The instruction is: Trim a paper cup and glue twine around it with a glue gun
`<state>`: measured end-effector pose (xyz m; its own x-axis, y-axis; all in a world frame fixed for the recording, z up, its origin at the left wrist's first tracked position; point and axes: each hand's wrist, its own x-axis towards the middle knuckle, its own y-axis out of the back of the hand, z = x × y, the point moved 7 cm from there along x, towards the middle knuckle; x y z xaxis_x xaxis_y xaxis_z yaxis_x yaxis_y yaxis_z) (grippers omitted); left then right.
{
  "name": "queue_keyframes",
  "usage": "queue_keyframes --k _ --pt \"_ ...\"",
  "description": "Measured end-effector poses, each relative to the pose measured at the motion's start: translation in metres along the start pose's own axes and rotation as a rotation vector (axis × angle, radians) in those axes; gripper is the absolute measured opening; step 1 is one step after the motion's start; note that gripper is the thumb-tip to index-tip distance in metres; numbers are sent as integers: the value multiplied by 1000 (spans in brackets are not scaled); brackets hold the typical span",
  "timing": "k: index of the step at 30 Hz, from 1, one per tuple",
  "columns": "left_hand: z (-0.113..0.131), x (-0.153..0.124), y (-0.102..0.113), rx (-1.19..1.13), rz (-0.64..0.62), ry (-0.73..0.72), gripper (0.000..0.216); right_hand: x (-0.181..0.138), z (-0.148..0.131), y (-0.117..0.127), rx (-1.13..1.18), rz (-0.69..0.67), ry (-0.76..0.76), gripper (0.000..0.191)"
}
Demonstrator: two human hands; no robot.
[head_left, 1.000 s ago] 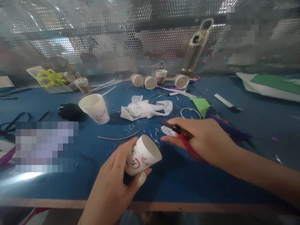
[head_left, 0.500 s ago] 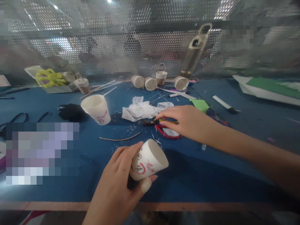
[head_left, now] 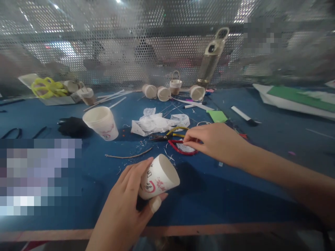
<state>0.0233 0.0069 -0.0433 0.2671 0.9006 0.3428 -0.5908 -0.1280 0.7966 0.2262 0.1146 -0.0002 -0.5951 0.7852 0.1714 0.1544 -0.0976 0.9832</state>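
Observation:
My left hand (head_left: 125,205) grips a white paper cup (head_left: 159,176) with red and black print, tilted on its side with the mouth facing right, just above the blue table (head_left: 209,195). Scissors (head_left: 174,139) with one yellow and one red handle lie flat on the table in front of the cup. My right hand (head_left: 214,141) rests palm down beside them, fingertips at the handles, gripping nothing. A small white paper scrap lies inside the red handle loop.
A second paper cup (head_left: 101,122) stands upright at the left, with a black object (head_left: 72,126) beside it. Crumpled white plastic (head_left: 157,123), a thin stick (head_left: 128,155), small paper baskets (head_left: 175,85), a bottle (head_left: 211,59), yellow scissors (head_left: 45,88) and green paper (head_left: 217,115) lie further back by the perforated wall.
A second ago my right hand held the scissors near the cup. It laid them on the table further out and has drawn back slightly. My left hand kept hold of the cup.

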Motion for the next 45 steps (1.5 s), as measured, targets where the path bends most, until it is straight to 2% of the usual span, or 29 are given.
queue_keyframes --k 9,17,21,31,36,40,45 --pt "1 2 -1 32 -14 -17 57 1 0 0 -5 -29 14 21" --pt "-1 -1 0 30 -9 -18 61 2 -16 -7 -1 -65 100 17" --pt "0 -2 1 37 -5 -19 61 4 -19 -4 16 -73 90 17" --pt "0 -2 6 28 31 -20 58 -7 11 4 -30 -177 -106 11" --pt "3 -2 7 51 57 -36 53 -27 36 10 32 -175 -213 23" --pt "1 -1 6 59 57 -15 54 -37 40 5 78 -168 -206 29" --pt "-1 -1 5 38 45 -1 57 -30 27 2 38 -173 -120 21"
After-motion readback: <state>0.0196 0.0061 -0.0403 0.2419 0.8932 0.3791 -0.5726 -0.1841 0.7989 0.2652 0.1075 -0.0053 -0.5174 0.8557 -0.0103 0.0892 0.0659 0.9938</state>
